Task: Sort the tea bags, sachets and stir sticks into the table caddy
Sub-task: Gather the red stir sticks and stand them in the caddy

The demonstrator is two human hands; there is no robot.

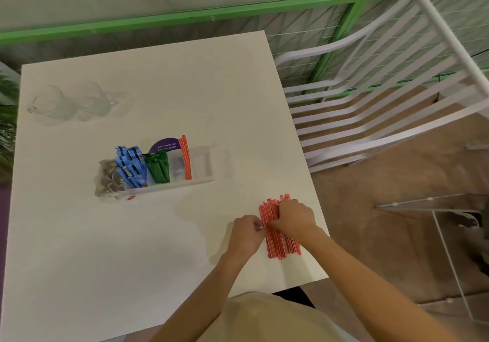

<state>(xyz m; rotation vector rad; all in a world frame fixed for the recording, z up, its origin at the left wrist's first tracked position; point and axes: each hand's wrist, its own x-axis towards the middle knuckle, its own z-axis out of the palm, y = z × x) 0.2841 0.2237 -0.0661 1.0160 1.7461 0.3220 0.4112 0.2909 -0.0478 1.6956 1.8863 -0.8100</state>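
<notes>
A clear table caddy (201,180) stands mid-table. It holds tea bags (108,177) at its left end, then blue sachets (131,165), green sachets (158,168) and a few red stir sticks (185,156). A pile of red stir sticks (280,243) lies near the table's right front edge. My right hand (295,217) rests curled on top of the pile. My left hand (247,232) pinches the pile's left edge.
Clear glasses (68,102) stand at the table's far left. A white slatted chair (383,98) sits to the right of the white table (132,249). A wire frame (447,251) stands on the floor at right.
</notes>
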